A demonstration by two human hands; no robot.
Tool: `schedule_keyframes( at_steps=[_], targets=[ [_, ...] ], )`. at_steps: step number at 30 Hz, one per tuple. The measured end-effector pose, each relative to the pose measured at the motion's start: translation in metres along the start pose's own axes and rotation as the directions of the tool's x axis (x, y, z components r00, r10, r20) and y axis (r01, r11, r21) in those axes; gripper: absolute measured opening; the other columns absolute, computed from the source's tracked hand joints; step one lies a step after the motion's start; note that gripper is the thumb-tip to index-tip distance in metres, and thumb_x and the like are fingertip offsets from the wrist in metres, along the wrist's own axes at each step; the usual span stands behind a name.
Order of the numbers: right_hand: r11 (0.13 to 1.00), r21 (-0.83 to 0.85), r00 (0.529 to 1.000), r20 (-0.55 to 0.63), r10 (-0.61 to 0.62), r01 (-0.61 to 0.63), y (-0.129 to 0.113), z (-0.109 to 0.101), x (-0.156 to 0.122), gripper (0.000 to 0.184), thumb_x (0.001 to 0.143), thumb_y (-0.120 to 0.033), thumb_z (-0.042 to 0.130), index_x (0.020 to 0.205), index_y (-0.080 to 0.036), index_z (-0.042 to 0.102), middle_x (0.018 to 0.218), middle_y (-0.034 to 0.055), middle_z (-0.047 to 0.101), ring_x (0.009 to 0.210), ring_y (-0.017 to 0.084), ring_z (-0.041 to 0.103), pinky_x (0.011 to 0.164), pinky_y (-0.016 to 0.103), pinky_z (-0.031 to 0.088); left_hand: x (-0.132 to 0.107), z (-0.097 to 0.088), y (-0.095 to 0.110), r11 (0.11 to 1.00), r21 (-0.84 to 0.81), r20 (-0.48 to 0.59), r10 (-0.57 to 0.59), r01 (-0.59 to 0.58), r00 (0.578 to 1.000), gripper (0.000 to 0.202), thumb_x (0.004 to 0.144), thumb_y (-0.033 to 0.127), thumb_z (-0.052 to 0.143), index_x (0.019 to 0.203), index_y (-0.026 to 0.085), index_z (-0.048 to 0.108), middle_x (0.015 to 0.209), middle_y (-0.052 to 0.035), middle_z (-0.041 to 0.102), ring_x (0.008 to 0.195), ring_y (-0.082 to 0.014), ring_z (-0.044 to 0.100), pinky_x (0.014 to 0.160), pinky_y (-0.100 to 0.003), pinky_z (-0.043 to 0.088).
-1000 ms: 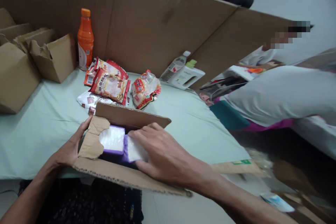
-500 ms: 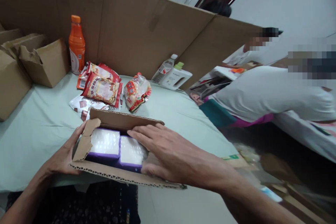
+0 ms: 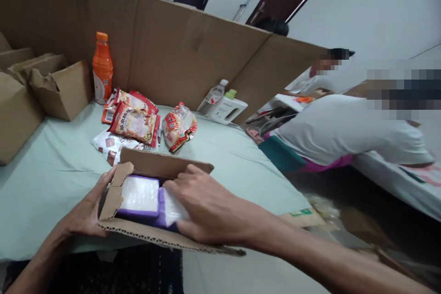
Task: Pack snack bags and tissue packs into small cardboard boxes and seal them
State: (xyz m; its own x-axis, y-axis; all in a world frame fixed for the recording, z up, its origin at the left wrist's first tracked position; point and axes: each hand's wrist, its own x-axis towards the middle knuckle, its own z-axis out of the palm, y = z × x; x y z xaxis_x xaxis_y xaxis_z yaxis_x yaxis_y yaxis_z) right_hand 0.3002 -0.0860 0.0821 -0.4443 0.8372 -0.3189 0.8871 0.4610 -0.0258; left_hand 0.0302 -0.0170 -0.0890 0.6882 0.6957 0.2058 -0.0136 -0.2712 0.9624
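Right hand [image 3: 203, 202] rests flat, open, on a pack [image 3: 172, 209] inside the box [image 3: 148, 234]; open left hand [image 3: 84, 213] steadies it; snack bags [image 3: 134, 124] lie outside.

Soft, even indoor light, tilted wide-angle view, right edge blurred.

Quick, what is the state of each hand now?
Left hand: open, pressed against the cardboard box side.
Right hand: open, lying on the white pack inside.
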Motion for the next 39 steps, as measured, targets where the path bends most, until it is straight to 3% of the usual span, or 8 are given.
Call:
schedule_keyframes(
  at_steps=[3, 6, 9, 11, 22, 29, 34, 39],
  targets=[
    [0.989, 0.150, 0.956, -0.288, 0.046, -0.003, 0.021, -0.013, -0.038, 0.017, 0.077, -0.028, 0.067, 0.093, -0.023, 0.069, 0.086, 0.0079, 0.073, 0.081, 0.027, 0.067, 0.077, 0.042, 0.054, 0.002, 0.000, 0.008, 0.999, 0.026, -0.002, 0.024, -0.024, 1.000, 0.118, 0.069, 0.073, 0.083, 0.166, 0.038, 0.025, 0.173, -0.0056, 0.027, 0.157, -0.0497, 0.021, 0.128, -0.068, 0.014],
    [0.971, 0.238, 0.815, -0.555, 0.168, -0.039, 0.054, -0.026, -0.076, 0.022, 0.088, -0.039, 0.063, 0.109, -0.033, 0.068, 0.093, 0.0046, 0.076, 0.081, 0.029, 0.071, 0.066, 0.042, 0.055, 0.000, -0.002, 0.012, 0.999, 0.042, 0.000, 0.023, -0.023, 1.000, 0.121, 0.068, 0.075, 0.082, 0.166, 0.037, 0.024, 0.173, -0.0061, 0.027, 0.157, -0.0495, 0.022, 0.129, -0.065, 0.015],
    [0.924, 0.282, 0.655, -0.652, 0.382, -0.259, 0.090, -0.030, -0.095, 0.026, 0.088, -0.052, 0.065, 0.110, -0.038, 0.067, 0.091, 0.0044, 0.075, 0.079, 0.032, 0.071, 0.063, 0.046, 0.055, -0.007, -0.006, 0.012, 0.998, 0.066, 0.004, -0.008, 0.008, 1.000, 0.124, 0.067, 0.070, 0.085, 0.167, 0.036, 0.021, 0.174, -0.0058, 0.025, 0.157, -0.0494, 0.023, 0.129, -0.062, 0.018],
    [0.880, 0.302, 0.630, -0.616, 0.473, -0.366, 0.110, -0.025, -0.091, 0.026, 0.085, -0.054, 0.068, 0.101, -0.034, 0.066, 0.088, 0.0056, 0.074, 0.076, 0.033, 0.069, 0.062, 0.046, 0.054, -0.013, -0.010, 0.010, 0.995, 0.092, -0.024, -0.025, 0.028, 0.999, 0.124, 0.068, 0.065, 0.087, 0.167, 0.036, 0.019, 0.175, -0.0047, 0.022, 0.158, -0.0492, 0.020, 0.129, -0.062, 0.017],
    [0.929, 0.068, 0.902, -0.222, 0.370, -0.364, 0.136, 0.058, 0.047, 0.052, 0.086, -0.035, 0.069, 0.132, -0.012, 0.061, 0.126, 0.0208, 0.073, 0.115, 0.036, 0.068, 0.091, 0.046, 0.053, -0.025, -0.015, -0.024, 0.996, 0.081, -0.088, -0.023, 0.030, 0.996, 0.129, 0.064, 0.064, 0.090, 0.167, 0.039, 0.016, 0.177, -0.0015, 0.010, 0.159, -0.0502, 0.009, 0.127, -0.067, 0.018],
    [0.930, 0.363, 0.671, -0.677, 0.303, -0.054, 0.083, 0.020, -0.015, 0.025, 0.098, -0.042, 0.061, 0.113, -0.025, 0.073, 0.105, 0.0076, 0.080, 0.094, 0.027, 0.076, 0.087, 0.045, 0.060, -0.015, -0.003, 0.009, 0.995, 0.090, -0.072, -0.029, 0.035, 0.997, 0.109, 0.075, 0.057, 0.086, 0.164, 0.044, 0.026, 0.170, 0.0005, 0.032, 0.155, -0.0480, 0.028, 0.130, -0.063, 0.023],
    [0.947, 0.283, 0.960, -0.271, -0.073, 0.152, 0.004, 0.012, 0.014, 0.053, 0.090, -0.041, 0.074, 0.135, -0.015, 0.064, 0.120, 0.0144, 0.075, 0.105, 0.029, 0.072, 0.090, 0.042, 0.059, -0.018, -0.004, -0.002, 0.991, 0.127, -0.081, -0.016, 0.026, 0.997, 0.104, 0.077, 0.058, 0.082, 0.164, 0.043, 0.027, 0.169, -0.0005, 0.033, 0.154, -0.0484, 0.031, 0.128, -0.065, 0.027],
    [0.957, 0.241, 0.986, -0.095, -0.140, 0.159, -0.016, 0.032, 0.062, 0.064, 0.083, -0.034, 0.075, 0.138, -0.008, 0.056, 0.125, 0.0209, 0.070, 0.107, 0.032, 0.068, 0.092, 0.047, 0.056, -0.022, -0.006, -0.010, 0.984, 0.149, -0.119, -0.084, 0.101, 0.989, 0.096, 0.081, 0.063, 0.074, 0.164, 0.041, 0.030, 0.168, -0.0020, 0.038, 0.154, -0.0483, 0.031, 0.129, -0.063, 0.026]
  ],
)
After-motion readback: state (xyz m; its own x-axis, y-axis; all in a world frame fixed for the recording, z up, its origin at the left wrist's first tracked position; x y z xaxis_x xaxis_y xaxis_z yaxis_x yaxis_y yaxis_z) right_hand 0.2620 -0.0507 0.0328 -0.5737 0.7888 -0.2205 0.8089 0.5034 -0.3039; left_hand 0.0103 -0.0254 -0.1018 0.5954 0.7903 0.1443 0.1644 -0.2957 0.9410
